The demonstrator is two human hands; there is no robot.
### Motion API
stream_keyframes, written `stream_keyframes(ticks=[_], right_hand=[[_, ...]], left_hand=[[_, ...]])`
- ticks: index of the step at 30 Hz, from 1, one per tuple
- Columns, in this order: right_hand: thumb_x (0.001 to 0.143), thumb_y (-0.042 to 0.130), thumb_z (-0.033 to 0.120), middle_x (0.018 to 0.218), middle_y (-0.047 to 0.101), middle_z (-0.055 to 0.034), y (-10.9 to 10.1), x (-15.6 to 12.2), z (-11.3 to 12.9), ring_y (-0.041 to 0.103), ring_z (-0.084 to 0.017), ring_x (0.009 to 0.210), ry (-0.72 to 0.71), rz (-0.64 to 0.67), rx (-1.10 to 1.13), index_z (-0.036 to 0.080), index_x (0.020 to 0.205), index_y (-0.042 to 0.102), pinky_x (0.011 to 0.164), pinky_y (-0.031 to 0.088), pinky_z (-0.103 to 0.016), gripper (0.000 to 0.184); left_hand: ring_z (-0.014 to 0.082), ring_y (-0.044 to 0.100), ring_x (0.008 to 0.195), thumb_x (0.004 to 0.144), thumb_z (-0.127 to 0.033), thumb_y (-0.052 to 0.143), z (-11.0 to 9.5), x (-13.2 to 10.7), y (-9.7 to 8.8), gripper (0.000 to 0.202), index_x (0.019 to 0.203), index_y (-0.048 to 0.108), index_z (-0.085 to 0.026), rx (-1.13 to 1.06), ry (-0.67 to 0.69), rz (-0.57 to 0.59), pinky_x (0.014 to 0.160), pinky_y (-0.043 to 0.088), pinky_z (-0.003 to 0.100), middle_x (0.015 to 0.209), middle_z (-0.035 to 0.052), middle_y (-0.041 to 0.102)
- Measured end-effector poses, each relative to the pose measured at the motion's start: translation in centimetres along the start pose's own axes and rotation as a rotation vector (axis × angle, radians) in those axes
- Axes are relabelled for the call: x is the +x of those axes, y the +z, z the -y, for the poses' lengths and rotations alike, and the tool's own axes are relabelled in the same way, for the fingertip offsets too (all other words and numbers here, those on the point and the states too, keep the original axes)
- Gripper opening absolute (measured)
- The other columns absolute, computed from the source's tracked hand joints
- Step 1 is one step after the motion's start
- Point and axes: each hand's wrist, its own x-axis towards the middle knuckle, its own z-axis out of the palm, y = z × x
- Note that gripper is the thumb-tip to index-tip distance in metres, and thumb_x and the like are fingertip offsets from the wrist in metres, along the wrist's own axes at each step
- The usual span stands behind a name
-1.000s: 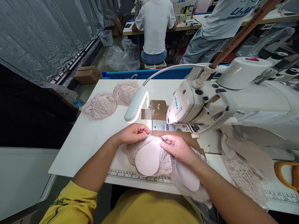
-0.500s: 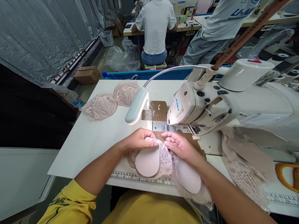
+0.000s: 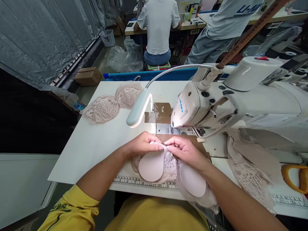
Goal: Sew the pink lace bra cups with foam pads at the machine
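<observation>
A pale pink lace bra [image 3: 154, 165] lies cups-up at the table's near edge, in front of the white sewing machine [image 3: 216, 102]. My left hand [image 3: 141, 143] pinches the lace edge at the top of the left cup. My right hand [image 3: 184, 150] pinches the same edge just beside it, fingertips almost touching the left hand's. Both hands are closed on the lace, close below the needle plate [image 3: 165, 129]. Whether the right hand still holds a small tool is hidden.
A finished lace bra [image 3: 113, 102] lies at the far left of the table. The gooseneck lamp [image 3: 137, 109] hangs over the work. More lace fabric [image 3: 250, 176] and orange-handled scissors [image 3: 295, 178] are at the right. Two people work at benches behind.
My hands came together on the lace edge and drew it slightly toward the needle plate. The thin tool seen in my right hand a second ago is no longer visible.
</observation>
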Motion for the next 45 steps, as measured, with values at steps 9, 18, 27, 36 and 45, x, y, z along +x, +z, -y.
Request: stream_keyframes(ticks=[9,18,27,36,45], right_hand=[[0.081,0.058,0.05,0.104,0.067,-0.0057,-5.3,-3.8,2.6,0.061,-0.025,0.096,0.245,0.041,-0.364,0.023,0.104,0.065,0.083,0.046,-0.035,0.036],[0.09,0.044,0.051,0.059,0.038,0.0044,-7.3,-6.8,-0.1,0.039,-0.012,0.055,0.215,-0.178,-0.441,0.021,0.067,0.043,0.052,0.03,-0.026,0.038],[0.091,0.041,0.047,0.059,0.045,0.0038,-7.3,-5.7,0.5,0.043,-0.013,0.056,0.155,-0.077,-0.468,0.021,0.067,0.046,0.052,0.028,-0.026,0.036],[0.088,0.049,0.044,0.058,0.049,0.0007,-6.9,-4.4,1.8,0.045,-0.014,0.058,0.041,0.114,-0.605,0.021,0.058,0.044,0.054,0.03,-0.028,0.038],[0.083,0.055,0.027,0.062,0.052,0.0004,-4.2,-2.3,-0.2,0.047,-0.013,0.06,-0.168,0.063,-0.601,0.02,0.056,0.049,0.056,0.031,-0.026,0.029]], left_hand=[[0.0184,0.061,0.077,0.081,-0.044,0.061,-0.7,-1.4,-3.2,0.031,0.083,0.067,-0.014,0.297,0.008,-0.144,0.065,0.047,0.027,0.084,0.0052,0.066],[0.0231,0.059,0.1,0.088,-0.034,0.054,-3.3,-3.5,6.7,0.027,0.107,0.063,-0.018,1.059,0.541,-0.18,0.084,0.051,0.036,0.111,0.0102,0.063],[0.0358,0.04,0.129,0.08,-0.025,0.059,-0.1,0.0,9.7,0.039,0.117,0.061,-0.014,1.299,0.507,0.149,0.103,0.037,0.051,0.136,0.0144,0.05],[0.0316,0.021,0.142,0.078,-0.002,0.048,-4.0,-2.2,2.2,0.046,0.114,0.066,-0.023,1.332,0.45,0.154,0.109,0.034,0.051,0.144,0.005,0.044],[0.0255,0.057,0.106,0.09,-0.016,0.043,-0.9,-1.8,7.1,0.022,0.104,0.059,-0.013,1.183,0.482,-0.161,0.091,0.052,0.043,0.115,0.015,0.06]])
